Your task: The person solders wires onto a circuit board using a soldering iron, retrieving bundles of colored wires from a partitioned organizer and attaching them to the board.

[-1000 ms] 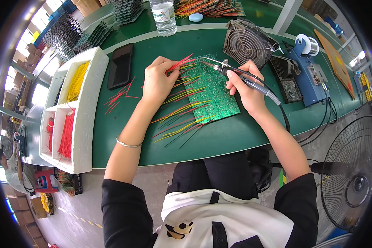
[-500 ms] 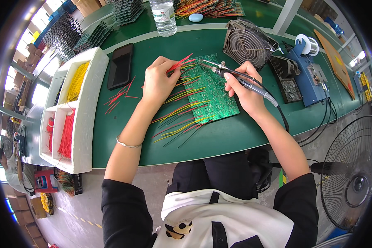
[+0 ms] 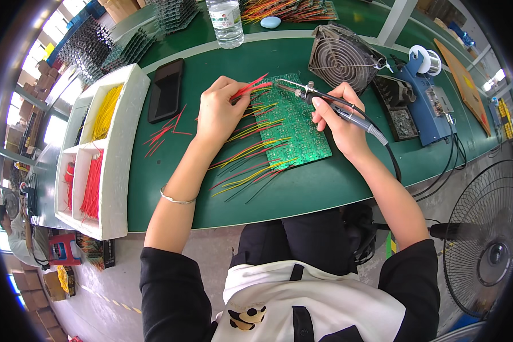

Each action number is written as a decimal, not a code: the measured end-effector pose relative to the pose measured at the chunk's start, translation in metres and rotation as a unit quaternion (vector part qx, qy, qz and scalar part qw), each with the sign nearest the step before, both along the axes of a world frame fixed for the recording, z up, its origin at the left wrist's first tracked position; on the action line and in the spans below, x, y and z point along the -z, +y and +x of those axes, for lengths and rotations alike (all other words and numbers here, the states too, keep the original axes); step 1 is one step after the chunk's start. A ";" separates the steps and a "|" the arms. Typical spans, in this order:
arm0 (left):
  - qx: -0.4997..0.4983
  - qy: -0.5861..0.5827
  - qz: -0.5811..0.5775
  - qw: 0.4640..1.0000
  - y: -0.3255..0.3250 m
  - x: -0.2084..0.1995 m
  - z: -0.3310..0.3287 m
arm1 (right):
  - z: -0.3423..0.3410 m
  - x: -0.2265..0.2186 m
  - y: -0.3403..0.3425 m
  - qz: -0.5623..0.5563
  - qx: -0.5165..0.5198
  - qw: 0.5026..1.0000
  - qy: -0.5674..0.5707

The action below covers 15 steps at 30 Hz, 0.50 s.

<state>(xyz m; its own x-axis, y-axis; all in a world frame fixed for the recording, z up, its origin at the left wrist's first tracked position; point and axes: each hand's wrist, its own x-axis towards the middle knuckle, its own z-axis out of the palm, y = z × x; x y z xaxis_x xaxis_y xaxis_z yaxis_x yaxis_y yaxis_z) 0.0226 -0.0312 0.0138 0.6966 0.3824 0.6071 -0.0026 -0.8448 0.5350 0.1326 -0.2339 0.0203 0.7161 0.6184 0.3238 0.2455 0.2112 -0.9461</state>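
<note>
A green circuit board (image 3: pixel 302 134) lies on the table, with red, yellow and dark wires (image 3: pixel 248 151) sticking out from its left side. My left hand (image 3: pixel 222 108) is closed on several red wires (image 3: pixel 251 87) at the board's far left corner. In my right hand (image 3: pixel 343 122) is a soldering iron (image 3: pixel 347 115) with a thin metal feed tube beside its tip. The tip is near the wire ends at the board's far edge; whether it touches them I cannot tell. A black cable runs from the iron's handle to the right.
Left stands a white foam box (image 3: pixel 134 108) with yellow and red wires, beside a black phone (image 3: pixel 166 91) and loose red wires (image 3: pixel 168 132). Beyond the board are a small fan (image 3: pixel 341 60) and a water bottle (image 3: pixel 225 25). A blue solder feeder (image 3: pixel 424 102) with a white spool stands right.
The soldering iron and my right hand have shifted very slightly to the right. My left hand stays in place, still holding the red wires.
</note>
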 end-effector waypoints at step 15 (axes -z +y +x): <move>-0.007 -0.014 -0.005 1.000 0.000 -0.001 0.000 | -0.001 0.001 0.000 0.001 0.013 1.000 0.004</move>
